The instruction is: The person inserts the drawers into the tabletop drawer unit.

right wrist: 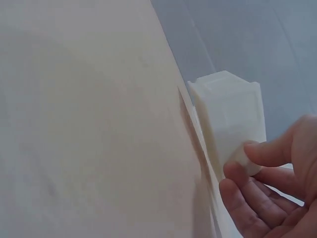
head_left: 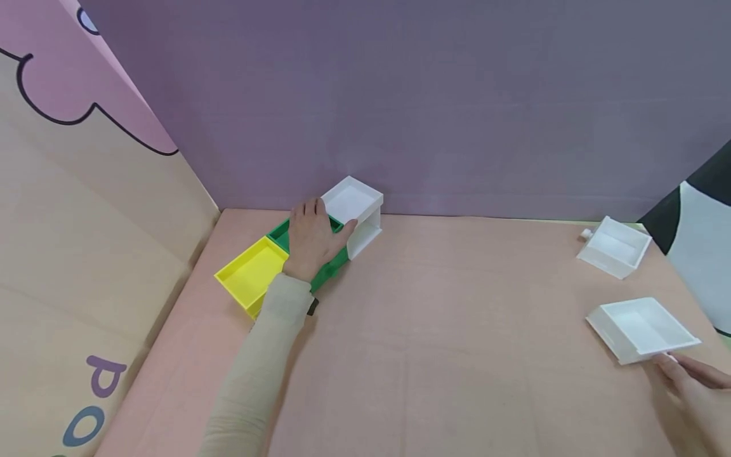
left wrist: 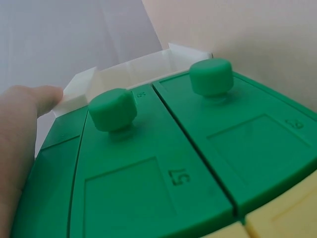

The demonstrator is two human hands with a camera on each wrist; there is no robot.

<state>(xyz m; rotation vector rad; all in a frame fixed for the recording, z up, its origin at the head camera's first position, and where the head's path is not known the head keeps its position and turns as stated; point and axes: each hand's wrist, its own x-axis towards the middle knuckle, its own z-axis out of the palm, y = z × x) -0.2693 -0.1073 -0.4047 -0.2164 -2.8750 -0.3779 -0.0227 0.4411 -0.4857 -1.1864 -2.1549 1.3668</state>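
On the left of the table stands a drawer cabinet in joined yellow [head_left: 251, 270], green [head_left: 328, 270] and white [head_left: 351, 202] sections. My left hand [head_left: 313, 241] grips its green part from above, thumb reaching to the white section. Green drawer fronts [left wrist: 129, 188] with round knobs face the left wrist view; the left fingertips are hidden there. At the right, my right hand [head_left: 693, 387] pinches the knob [right wrist: 242, 159] of a white drawer [head_left: 648, 324]. Whether this drawer touches the table, I cannot tell. Beyond it lies another white drawer [head_left: 619, 244] with its knob pointing left.
A pink cloth-covered table [head_left: 457, 330] spans the space between the hands. Behind it rises a purple-grey panel [head_left: 428, 108]. A printed beige panel [head_left: 85, 222] borders the left, and a black-and-white patterned panel [head_left: 702, 254] the right.
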